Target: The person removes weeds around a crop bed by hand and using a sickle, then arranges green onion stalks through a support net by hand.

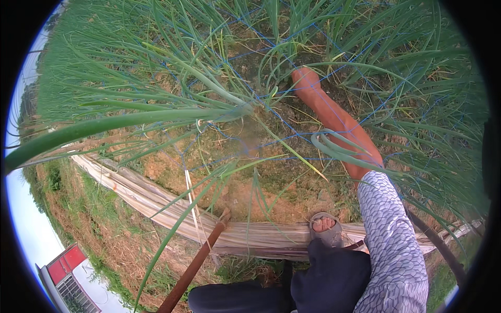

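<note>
My right hand (306, 77) reaches down to the soil at the base of a clump of green onion plants (290, 54). Its fingers point away from me and are hidden, so what they hold cannot be told. Strands of blue netting (270, 107) cross over my wrist and forearm. Left of the hand, a large onion plant (219, 92) rises close to the camera, its thick leaves spreading left. A bent leaf (332, 150) lies across my right forearm. My left hand is out of view.
A rusty metal post (191, 266) stands at the bed's front edge, with pale folded sheeting (156, 207) along that edge. My sandalled foot (325, 227) rests there. A second pole (436, 244) leans at right. Dry grass (98, 227) and a building (72, 279) lie at left.
</note>
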Demonstrator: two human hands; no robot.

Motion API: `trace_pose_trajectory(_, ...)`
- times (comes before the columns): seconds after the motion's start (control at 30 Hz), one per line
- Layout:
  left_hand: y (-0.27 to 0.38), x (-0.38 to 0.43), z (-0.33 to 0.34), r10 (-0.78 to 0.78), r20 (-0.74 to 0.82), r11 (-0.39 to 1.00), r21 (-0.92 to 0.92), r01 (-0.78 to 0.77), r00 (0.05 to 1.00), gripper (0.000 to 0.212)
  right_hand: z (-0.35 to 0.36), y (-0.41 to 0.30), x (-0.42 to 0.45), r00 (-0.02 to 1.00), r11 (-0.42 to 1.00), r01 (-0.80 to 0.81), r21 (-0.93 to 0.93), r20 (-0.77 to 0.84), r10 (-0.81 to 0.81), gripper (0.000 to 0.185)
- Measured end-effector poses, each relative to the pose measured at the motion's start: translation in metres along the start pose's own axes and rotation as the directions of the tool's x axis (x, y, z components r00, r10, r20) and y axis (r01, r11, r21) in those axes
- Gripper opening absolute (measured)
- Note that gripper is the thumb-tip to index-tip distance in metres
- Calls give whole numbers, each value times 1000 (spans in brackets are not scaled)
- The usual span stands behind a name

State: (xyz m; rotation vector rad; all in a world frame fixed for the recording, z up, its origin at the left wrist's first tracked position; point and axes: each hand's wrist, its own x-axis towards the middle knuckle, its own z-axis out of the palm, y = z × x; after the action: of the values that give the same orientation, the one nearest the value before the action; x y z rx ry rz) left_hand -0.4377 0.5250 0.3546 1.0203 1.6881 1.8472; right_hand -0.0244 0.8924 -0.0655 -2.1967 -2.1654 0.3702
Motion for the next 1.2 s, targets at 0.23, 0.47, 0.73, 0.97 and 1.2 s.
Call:
trace_pose_trajectory(0.23,-5,-5,37,67,-88,998,-14,-69,994,25,2,10,1,997,998,-19,56,-70,23,16)
trace_pose_trajectory(0.47,-9,-3,32,76,-31,997,-4,-76,997,25,6,37,-52,985,949,-111,295,-93,144,21)
trace_pose_trajectory(0.73,-7,2,27,92,-104,989,-105,-103,990,31,-24,107,-86,959,971,-237,-1,162,234,20)
trace_pose_trajectory(0.97,-10,3,18,103,-157,993,-41,-111,982,32,-34,104,-103,946,975,-209,-71,239,220,21)
trace_pose_trajectory(1.2,-9,1,20,118,-34,993,-25,-119,992,31,-13,73,-96,990,986,-57,157,139,35,19)
